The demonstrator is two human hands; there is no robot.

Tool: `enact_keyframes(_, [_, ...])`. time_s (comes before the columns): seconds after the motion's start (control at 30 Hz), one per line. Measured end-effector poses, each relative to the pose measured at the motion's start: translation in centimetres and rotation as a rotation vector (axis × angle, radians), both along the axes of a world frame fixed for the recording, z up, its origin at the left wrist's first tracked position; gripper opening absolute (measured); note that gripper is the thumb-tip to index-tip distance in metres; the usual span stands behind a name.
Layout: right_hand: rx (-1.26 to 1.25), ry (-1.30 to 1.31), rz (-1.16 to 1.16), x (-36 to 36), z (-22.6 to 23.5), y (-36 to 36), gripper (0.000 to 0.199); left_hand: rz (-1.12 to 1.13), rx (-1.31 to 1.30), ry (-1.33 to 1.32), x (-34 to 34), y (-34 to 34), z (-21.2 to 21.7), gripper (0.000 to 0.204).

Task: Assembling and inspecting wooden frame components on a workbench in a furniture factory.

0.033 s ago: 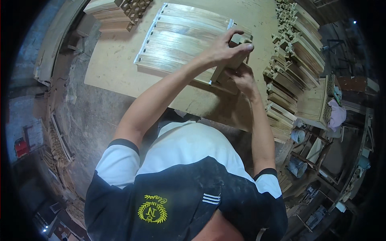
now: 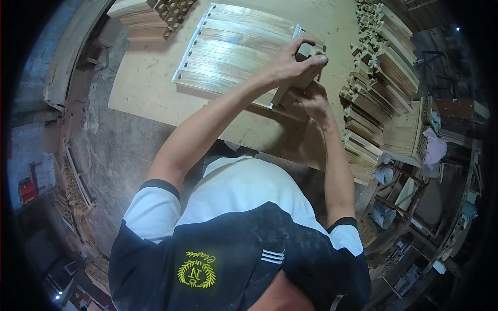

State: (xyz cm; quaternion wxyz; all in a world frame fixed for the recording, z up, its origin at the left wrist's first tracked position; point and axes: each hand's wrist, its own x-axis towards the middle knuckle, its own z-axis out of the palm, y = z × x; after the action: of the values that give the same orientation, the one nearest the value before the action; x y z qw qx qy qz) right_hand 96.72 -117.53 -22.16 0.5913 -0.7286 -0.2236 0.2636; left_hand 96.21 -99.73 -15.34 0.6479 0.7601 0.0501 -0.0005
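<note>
My left hand is closed over a light wooden piece at the right end of a slatted wooden panel. Its thumb points right and its fingers curl over the far side. Just below, my right hand grips the near part of the same piece, its fingers partly hidden beneath. The panel lies on the table, with a white strip and a row of dark slots along its left edge. Another white edge shows beside my left hand; the joint there is mostly covered.
The panel rests on a pale worktable. Stacked wooden pieces with notched ends line the table's right side, and another wood stack stands at the far left. Beyond on the right are a pink cloth and a bucket.
</note>
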Motion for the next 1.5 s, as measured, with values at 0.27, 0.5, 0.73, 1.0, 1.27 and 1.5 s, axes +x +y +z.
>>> enact_keyframes(0.27, [-0.049,-0.105,0.022,3.7,0.3,-0.3,0.03,0.149,0.003,-0.111,4.0,-1.7,-0.3,0.058])
enact_keyframes(0.5, [-0.02,-0.108,0.052,4.4,-2.7,0.0,0.028,0.278,0.195,-0.475,3.6,-1.9,-2.8,0.036])
enact_keyframes(0.73, [-0.104,-0.545,0.218,3.0,1.0,-1.9,0.025,0.31,0.112,-0.499,-0.4,-3.4,-2.9,0.047])
enact_keyframes(1.0, [-0.078,-0.739,0.109,2.5,0.4,-1.6,0.025,0.207,0.087,-0.561,0.5,-2.1,-3.0,0.043])
enact_keyframes(1.27, [-0.143,-0.671,0.174,1.7,-2.8,-3.1,0.037,0.187,0.282,-0.688,-1.1,-3.0,-3.9,0.056])
enact_keyframes(1.5, [-0.186,-0.982,0.112,1.6,-8.2,-4.5,0.053,0.182,0.146,-0.618,-1.5,-2.2,-4.4,0.056])
